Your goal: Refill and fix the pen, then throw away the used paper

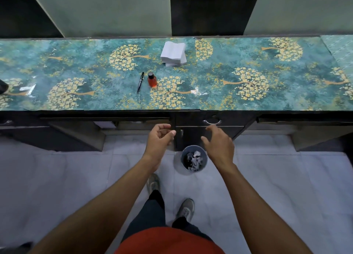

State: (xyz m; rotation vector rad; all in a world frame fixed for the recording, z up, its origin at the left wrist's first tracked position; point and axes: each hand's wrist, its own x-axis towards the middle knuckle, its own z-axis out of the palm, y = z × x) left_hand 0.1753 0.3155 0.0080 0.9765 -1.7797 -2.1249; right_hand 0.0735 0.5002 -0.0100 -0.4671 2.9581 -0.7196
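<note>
A black pen (140, 82) lies on the teal flowered desk top (210, 97), just left of a small bottle of red ink (152, 79) with a black cap. Behind them sits a stack of white paper napkins (173, 53). On the floor in front of the desk stands a small round bin (194, 160) with crumpled paper inside. My left hand (159, 140) hovers below the desk edge, fingers loosely curled, holding nothing. My right hand (219, 144) hangs above the bin's right side with fingers spread, empty.
A drawer with a metal handle (212, 121) is just beyond my right hand. Dark cabinets flank an open knee space under the desk. Grey floor tiles lie below, with my shoes (186, 208) close to the bin. A dark object (2, 85) sits at the desk's far left.
</note>
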